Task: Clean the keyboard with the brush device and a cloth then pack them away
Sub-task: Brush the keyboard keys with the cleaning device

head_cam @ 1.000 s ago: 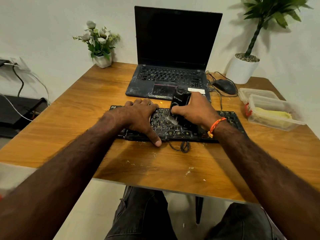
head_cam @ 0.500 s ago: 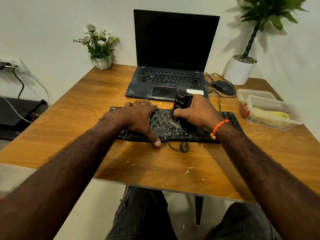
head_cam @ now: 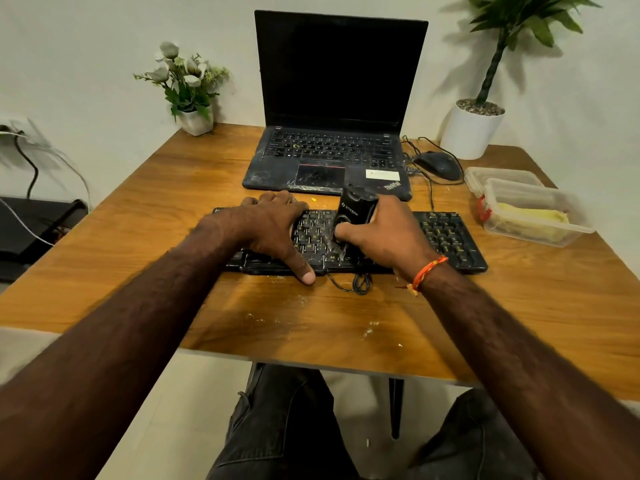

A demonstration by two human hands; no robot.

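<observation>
Black brush device (head_cam: 355,216) on grimy keyboard (head_cam: 446,237)

This looks like a home desk or small office corner. A wooden worktop (head_cam: 138,237) stands against a plain pale wall and carries an open laptop (head_cam: 332,133), a separate keyboard (head_cam: 446,233), a wired mouse (head_cam: 440,165) and clear plastic storage boxes (head_cam: 530,209). A small pot of white flowers (head_cam: 187,88) and a taller potted plant (head_cam: 481,112) decorate the back corners. Cables run along the wall at left to what may be a socket (head_cam: 14,129).
</observation>
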